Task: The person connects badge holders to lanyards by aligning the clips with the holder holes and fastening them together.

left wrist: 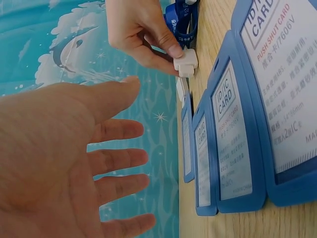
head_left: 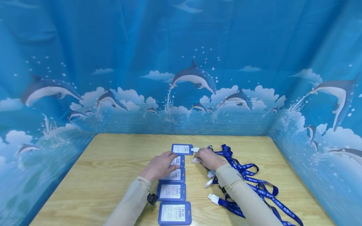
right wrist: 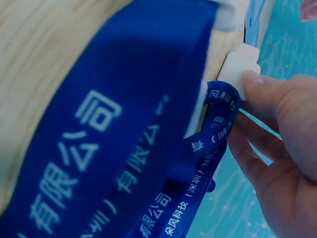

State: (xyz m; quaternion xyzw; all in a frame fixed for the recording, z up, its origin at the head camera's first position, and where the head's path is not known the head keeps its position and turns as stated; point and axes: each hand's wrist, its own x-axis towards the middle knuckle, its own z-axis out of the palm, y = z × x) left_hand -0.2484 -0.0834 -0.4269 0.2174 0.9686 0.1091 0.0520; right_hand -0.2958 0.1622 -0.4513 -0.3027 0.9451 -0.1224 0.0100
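Observation:
My left hand (head_left: 159, 166) hovers at the blue badge holders with spread, straight fingers and nothing in its grasp. In the head view it overlaps the second holder (head_left: 182, 161) and third holder (head_left: 183, 174) from the back. My right hand (head_left: 210, 159) pinches the white plastic clip (right wrist: 240, 67) of a blue lanyard (right wrist: 218, 111) between thumb and fingers. That clip lies just right of the second holder. Behind it, the farthest holder (head_left: 173, 149) has another white clip (head_left: 195, 149) at its slotted right end. White printing marks the lanyard straps.
Two more badge holders, the fourth (head_left: 171, 191) and the nearest (head_left: 173, 213), continue the column toward me. Several blue lanyards (head_left: 264, 182) sprawl over the right of the wooden table (head_left: 113, 157), with a white clip (head_left: 213, 198) near the front. A dolphin-print curtain (head_left: 158, 116) surrounds the table.

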